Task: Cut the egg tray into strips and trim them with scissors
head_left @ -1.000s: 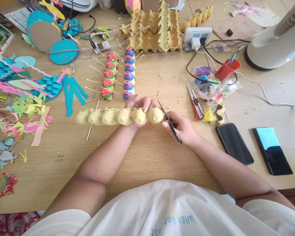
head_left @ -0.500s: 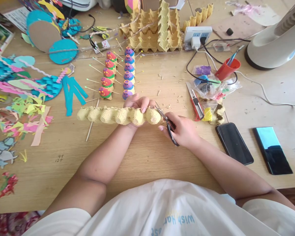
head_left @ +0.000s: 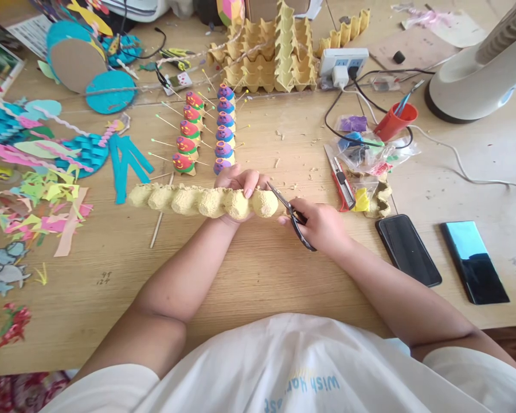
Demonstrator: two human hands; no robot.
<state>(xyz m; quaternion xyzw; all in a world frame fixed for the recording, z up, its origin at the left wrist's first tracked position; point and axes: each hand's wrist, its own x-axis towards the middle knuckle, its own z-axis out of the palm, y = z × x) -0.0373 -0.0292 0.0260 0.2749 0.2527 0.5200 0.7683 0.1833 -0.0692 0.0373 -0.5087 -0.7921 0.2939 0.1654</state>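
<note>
A pale yellow egg carton strip (head_left: 184,202), a single row of several rounded cups, lies level in front of me. My left hand (head_left: 245,183) is closed on it near its right end, thumb and fingers over the far edge and the rest hidden beneath. Black-handled scissors (head_left: 301,229) are in my right hand (head_left: 322,226), fingers in the handles. Their blades point up and left at the last cup of the strip. Beyond the left hand stand two painted carton rows, one red and green (head_left: 188,131), one purple and blue (head_left: 225,129), with pins stuck in them.
Uncut egg trays (head_left: 249,57) stand at the back beside a power strip (head_left: 343,60). To the right lie a red utility knife (head_left: 341,180), an orange-red cup (head_left: 396,121) and two phones (head_left: 408,249). Paper scraps (head_left: 47,201) cover the left. A thin stick (head_left: 157,229) passes under the strip.
The egg carton strip has shifted slightly left in my left hand. The scissors have turned a little, their handles a bit to the right and higher.
</note>
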